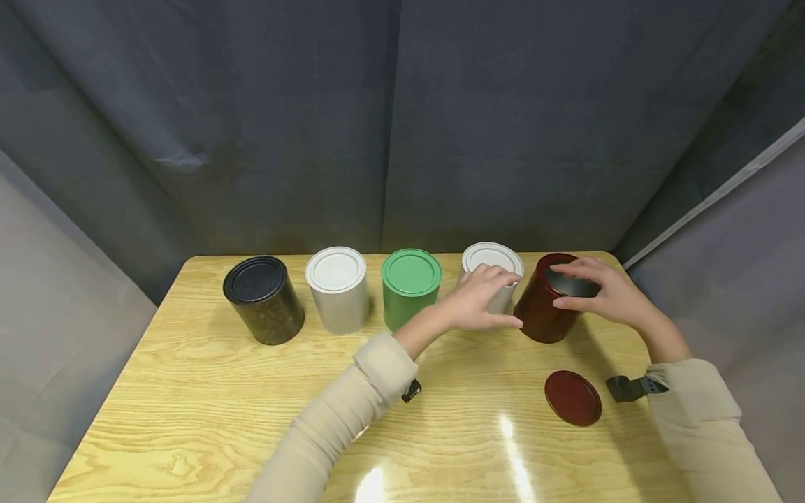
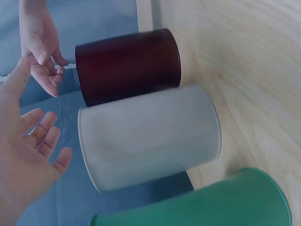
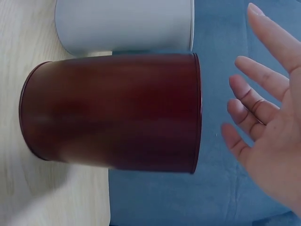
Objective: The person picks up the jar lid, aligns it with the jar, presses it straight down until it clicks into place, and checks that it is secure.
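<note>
A dark red can [image 1: 542, 311] stands at the right end of a row, its top uncovered and its inside dark. Over its rim hovers my right hand [image 1: 606, 293], fingers relaxed and apart; the right wrist view has a gap between the hand [image 3: 270, 108] and the can [image 3: 113, 113]. A dark red lid [image 1: 573, 398] lies flat on the table in front. My left hand [image 1: 481, 300], fingers spread and holding nothing, is above and in front of a lidded white can [image 1: 493, 253], partly hiding it. The left wrist view shows that hand [image 2: 28, 141] apart from the can [image 2: 150, 136].
Further left stand a green can [image 1: 411, 279], another white can [image 1: 339, 293] and a black can [image 1: 264, 300], all lidded. The wooden table [image 1: 207, 419] ends at a dark curtain [image 1: 283, 140] behind the row. Grey fabric hangs on both sides.
</note>
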### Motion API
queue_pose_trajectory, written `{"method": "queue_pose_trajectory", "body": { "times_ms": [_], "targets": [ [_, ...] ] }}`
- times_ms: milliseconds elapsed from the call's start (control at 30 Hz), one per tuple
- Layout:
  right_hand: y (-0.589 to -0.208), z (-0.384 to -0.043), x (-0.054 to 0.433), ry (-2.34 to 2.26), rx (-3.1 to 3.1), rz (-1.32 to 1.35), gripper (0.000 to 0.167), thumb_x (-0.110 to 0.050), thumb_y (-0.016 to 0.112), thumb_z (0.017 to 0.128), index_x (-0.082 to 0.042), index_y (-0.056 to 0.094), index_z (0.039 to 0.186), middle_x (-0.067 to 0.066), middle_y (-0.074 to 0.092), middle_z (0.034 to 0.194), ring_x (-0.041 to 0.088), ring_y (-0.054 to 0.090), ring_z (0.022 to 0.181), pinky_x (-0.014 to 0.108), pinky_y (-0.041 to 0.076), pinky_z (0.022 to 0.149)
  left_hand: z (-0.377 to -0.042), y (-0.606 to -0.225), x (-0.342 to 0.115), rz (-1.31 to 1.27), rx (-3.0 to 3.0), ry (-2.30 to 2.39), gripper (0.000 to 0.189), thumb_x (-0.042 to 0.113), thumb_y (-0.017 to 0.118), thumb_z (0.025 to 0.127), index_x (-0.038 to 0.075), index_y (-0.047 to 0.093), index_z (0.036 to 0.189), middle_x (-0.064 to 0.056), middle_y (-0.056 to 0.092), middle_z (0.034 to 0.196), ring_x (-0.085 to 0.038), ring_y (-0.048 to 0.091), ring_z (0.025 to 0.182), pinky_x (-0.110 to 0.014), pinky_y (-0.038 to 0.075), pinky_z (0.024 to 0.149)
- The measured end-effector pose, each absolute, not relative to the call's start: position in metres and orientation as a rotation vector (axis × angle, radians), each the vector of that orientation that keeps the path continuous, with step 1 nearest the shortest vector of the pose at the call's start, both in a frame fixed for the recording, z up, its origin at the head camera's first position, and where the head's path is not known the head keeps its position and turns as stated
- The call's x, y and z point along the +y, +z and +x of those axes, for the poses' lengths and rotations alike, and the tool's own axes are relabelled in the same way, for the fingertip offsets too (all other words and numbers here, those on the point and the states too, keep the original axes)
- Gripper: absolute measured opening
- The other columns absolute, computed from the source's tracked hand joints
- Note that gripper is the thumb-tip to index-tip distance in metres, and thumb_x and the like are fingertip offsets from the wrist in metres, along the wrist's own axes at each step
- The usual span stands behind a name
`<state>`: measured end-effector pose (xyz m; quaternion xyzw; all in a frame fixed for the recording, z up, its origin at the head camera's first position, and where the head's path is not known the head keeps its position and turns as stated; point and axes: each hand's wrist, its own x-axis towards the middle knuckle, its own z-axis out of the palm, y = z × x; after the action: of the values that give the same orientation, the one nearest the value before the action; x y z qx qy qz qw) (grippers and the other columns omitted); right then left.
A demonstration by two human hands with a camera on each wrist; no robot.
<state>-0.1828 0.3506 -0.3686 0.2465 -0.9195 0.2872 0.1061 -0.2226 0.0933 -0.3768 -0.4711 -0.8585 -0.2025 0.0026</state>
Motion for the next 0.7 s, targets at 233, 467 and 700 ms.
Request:
{"method": "queue_pose_trajectory", "body": {
  "times_ms": [233,467,700],
  "targets": [
    [-0.371,-0.164,0.365,0.858,-2.759,0.568,0.052,-0.011,0.078,0.071,-0.005,0.060,0.119,0.007,0.055,0.107,0.005,0.043,0.095,0.025,0.037,0.071,-0.210,-0.379,0.101,-1.536,-2.653,-0.635,0.071,0.052,0.064,0.078,0.015,0.043,0.135,0.000,0.046,0.128,-0.016,0.037,0.117,-0.032,0.029,0.097],
    [-0.377,-0.147,0.380,0.934,-2.723,0.528,0.054,-0.004,0.077,0.069,-0.005,0.060,0.120,0.001,0.054,0.101,0.004,0.042,0.091,0.021,0.032,0.070,-0.199,-0.378,0.106,-1.618,-2.599,-0.659,0.070,0.049,0.066,0.078,0.014,0.042,0.134,0.001,0.047,0.126,-0.015,0.036,0.116,-0.030,0.028,0.097],
    [-0.381,-0.132,0.392,0.990,-2.714,0.437,0.052,0.001,0.076,0.069,-0.004,0.060,0.118,-0.010,0.052,0.101,0.004,0.041,0.092,0.018,0.031,0.071,-0.190,-0.382,0.112,-1.656,-2.567,-0.695,0.070,0.046,0.067,0.078,0.013,0.042,0.134,0.002,0.048,0.125,-0.014,0.035,0.119,-0.029,0.026,0.097]
  ]
}}
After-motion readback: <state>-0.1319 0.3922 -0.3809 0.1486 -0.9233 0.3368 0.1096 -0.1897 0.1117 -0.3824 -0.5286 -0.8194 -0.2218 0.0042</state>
